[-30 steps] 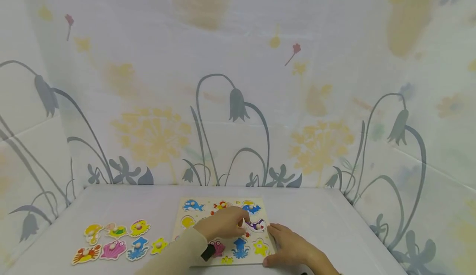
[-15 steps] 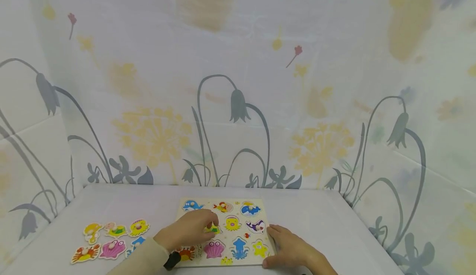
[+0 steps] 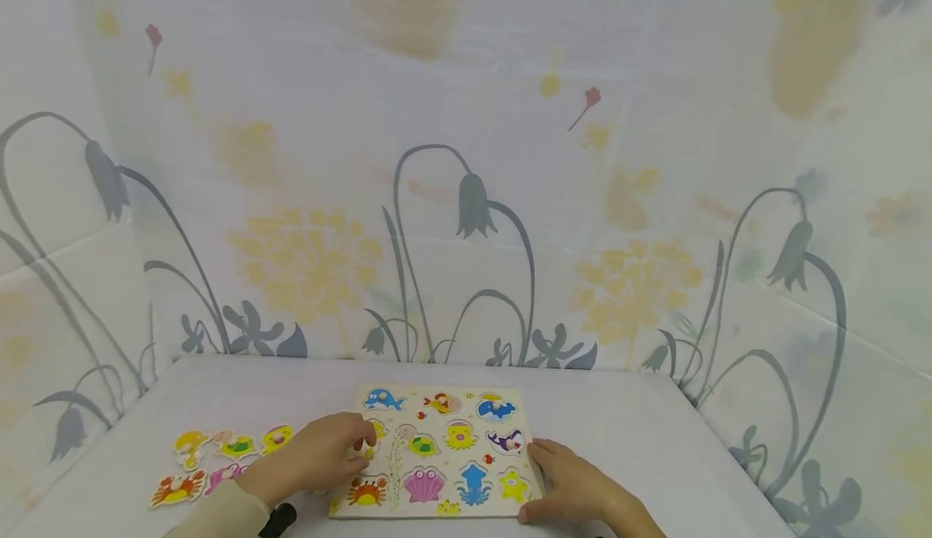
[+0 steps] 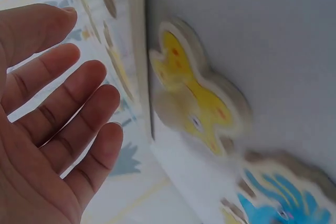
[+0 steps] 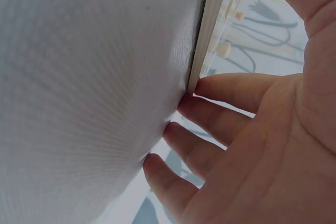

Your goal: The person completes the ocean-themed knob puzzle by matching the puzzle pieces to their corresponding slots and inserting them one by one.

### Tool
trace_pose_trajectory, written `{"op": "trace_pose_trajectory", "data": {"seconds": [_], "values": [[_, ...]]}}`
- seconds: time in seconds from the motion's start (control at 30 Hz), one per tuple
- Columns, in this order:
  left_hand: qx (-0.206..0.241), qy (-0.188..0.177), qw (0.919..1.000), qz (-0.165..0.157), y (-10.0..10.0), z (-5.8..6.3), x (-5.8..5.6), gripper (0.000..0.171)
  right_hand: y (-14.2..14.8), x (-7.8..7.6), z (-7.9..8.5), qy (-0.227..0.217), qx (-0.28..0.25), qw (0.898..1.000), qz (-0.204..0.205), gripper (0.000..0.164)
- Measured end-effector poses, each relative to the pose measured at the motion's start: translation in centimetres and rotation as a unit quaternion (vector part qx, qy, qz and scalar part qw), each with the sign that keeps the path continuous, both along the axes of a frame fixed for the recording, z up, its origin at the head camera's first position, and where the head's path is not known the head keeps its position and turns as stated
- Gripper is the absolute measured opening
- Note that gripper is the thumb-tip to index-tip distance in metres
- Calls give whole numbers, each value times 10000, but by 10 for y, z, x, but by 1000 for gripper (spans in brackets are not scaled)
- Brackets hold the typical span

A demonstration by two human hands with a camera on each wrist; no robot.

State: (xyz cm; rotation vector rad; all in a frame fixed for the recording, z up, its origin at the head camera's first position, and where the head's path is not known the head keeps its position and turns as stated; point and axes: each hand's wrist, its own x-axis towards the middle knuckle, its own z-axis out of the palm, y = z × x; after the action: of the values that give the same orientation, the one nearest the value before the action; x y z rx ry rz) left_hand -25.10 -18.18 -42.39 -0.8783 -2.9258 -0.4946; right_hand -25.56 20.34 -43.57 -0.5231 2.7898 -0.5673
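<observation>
My left hand [image 3: 331,449] hovers over the left edge of a wooden sea-animal puzzle board [image 3: 455,388], its fingers loosely bent around nothing in the left wrist view. Just off the board in that view lie a yellow starfish puzzle piece [image 4: 223,111] with a wooden knob and a blue squid piece [image 4: 262,192]. The forearm hides these from the head camera. My right hand [image 3: 571,485] rests beside the board's right edge, fingertips against the edge and the table cover, thumb near the front corner.
Left of the board lie more knobbed pieces: a crab [image 3: 177,488], a pink shell [image 3: 222,475], a turtle [image 3: 236,445], a seahorse-like yellow one [image 3: 191,447] and a yellow octopus [image 3: 277,438]. A flower-printed curtain [image 3: 466,117] stands behind the white table [image 3: 626,408].
My left hand has travelled left from the right part of the board, past the turtle slot, to its left edge. The right hand keeps its place at the right edge.
</observation>
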Motion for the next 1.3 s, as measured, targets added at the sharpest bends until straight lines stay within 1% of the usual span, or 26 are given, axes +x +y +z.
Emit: {"op": "trace_pose_trajectory", "data": {"seconds": [0.2,0.43,0.47,0.53,0.6,0.7,0.77,0.83,0.93,1.0,1.3], "values": [[-49,130,9996,251,-24,2,5,17,0,0,0,-24,-13,10000,-51,97],[-173,220,9966,774,-54,7,2,20,-1,-1,0,-53,10,9999,-121,97],[-185,178,9957,889,-56,8,2,20,0,-1,0,-49,13,9999,-131,97],[-179,132,9949,979,-63,9,1,20,0,-1,-1,-31,17,9999,-136,97],[-170,103,9948,1003,-70,8,0,20,1,-1,-1,-26,15,9999,-149,97],[-167,31,9939,1088,-79,4,-1,19,1,0,-2,-29,0,9999,-146,98],[-155,-67,9923,1231,-84,3,0,19,0,0,-1,-21,9,9999,-128,98],[-120,-210,9893,1441,-87,1,0,19,0,0,-1,12,30,10000,-82,99],[-65,-356,9860,1628,-92,1,-1,17,0,-1,-2,58,67,10000,-23,99],[-45,-394,9854,1655,-95,0,-2,15,0,-2,-2,72,83,9999,1,100],[58,-407,9881,1483,-101,-2,-5,11,-1,-3,-3,-33,95,9999,-99,99]]}}
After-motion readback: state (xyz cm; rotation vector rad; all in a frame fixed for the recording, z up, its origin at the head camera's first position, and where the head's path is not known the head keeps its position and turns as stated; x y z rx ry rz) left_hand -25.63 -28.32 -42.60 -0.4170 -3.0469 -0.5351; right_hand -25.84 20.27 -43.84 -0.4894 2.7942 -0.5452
